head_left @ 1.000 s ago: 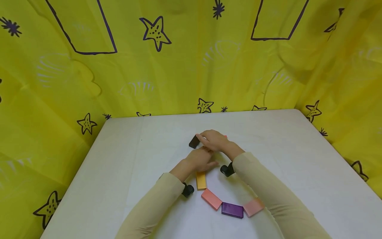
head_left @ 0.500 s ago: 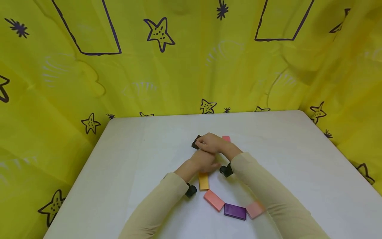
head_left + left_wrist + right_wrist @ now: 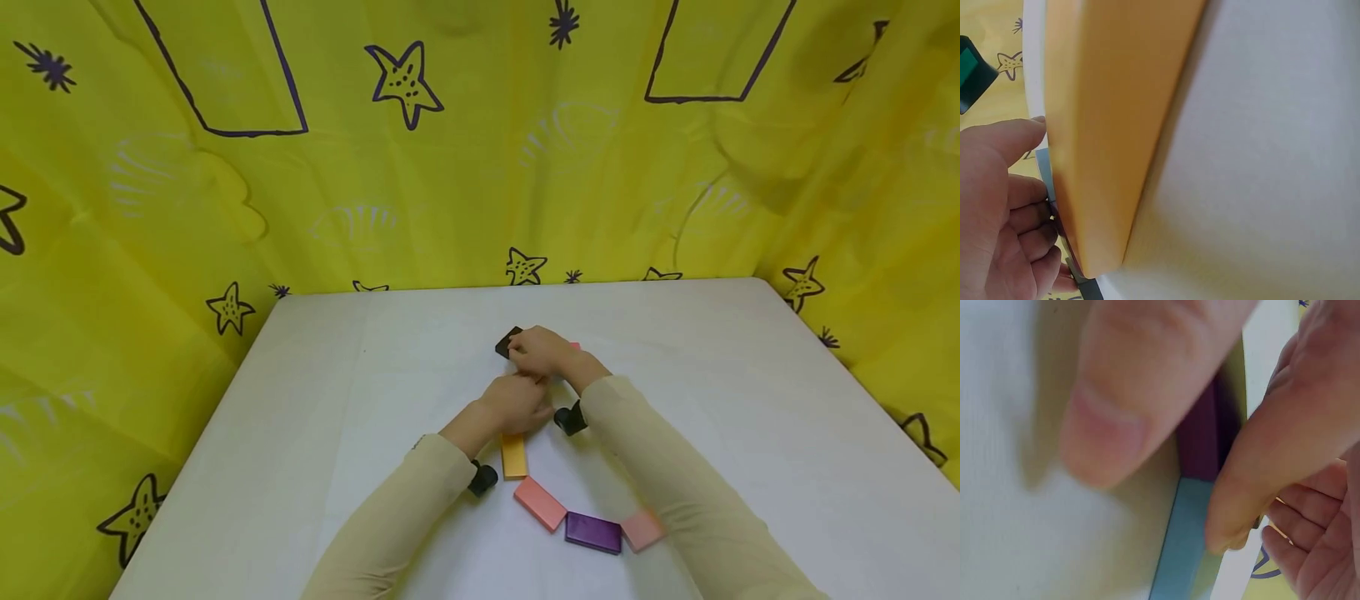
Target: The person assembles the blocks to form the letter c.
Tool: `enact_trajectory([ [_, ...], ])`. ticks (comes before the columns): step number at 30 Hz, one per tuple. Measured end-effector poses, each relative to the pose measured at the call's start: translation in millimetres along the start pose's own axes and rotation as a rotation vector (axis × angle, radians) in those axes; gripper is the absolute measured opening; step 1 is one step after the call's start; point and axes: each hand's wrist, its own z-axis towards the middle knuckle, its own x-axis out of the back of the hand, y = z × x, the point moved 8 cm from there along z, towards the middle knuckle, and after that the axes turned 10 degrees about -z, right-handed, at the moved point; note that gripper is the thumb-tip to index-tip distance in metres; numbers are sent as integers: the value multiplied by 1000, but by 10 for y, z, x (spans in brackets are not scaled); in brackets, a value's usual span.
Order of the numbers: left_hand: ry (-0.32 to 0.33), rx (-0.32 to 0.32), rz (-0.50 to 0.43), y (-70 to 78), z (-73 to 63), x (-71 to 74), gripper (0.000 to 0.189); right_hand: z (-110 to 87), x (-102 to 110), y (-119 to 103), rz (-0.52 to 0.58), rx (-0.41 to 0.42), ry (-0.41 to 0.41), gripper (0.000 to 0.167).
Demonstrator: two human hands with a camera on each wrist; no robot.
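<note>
A black block lies at the far end of a curve of flat rectangular blocks, with the curled fingers of my right hand gripping its near side. My left hand is just nearer to me, its wrist beside the orange-yellow block. In the right wrist view its index finger touches a light blue block, which meets a dark purple block. The left thumb is straight and apart from them. Both these blocks are hidden under my hands in the head view.
The curve runs on toward me through a coral block, a purple block and a pale pink block partly under my right sleeve. Another pink block shows behind the right wrist. A yellow patterned cloth surrounds the white table.
The black block has shifted a little away from me and to the right with my right hand. The right fingers have curled in. My left hand stays nearly in place; the head view shifted slightly.
</note>
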Motion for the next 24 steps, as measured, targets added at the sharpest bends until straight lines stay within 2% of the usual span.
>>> enact_trajectory([
  [3, -17, 11, -4, -1, -1, -10, 63, -23, 17, 80, -4, -16, 10, 25],
  [10, -67, 31, 13, -4, -17, -23, 65, -44, 54, 267, -14, -52, 33, 32],
  [14, -75, 34, 22, 0, -10, -33, 64, -76, 77, 321, -20, -72, 44, 33],
  [19, -82, 41, 19, -3, -2, -43, 62, -120, 67, 408, 14, -143, 56, 38],
  [24, -86, 43, 23, 4, -7, -33, 61, -156, 70, 539, 8, -183, 107, 36],
])
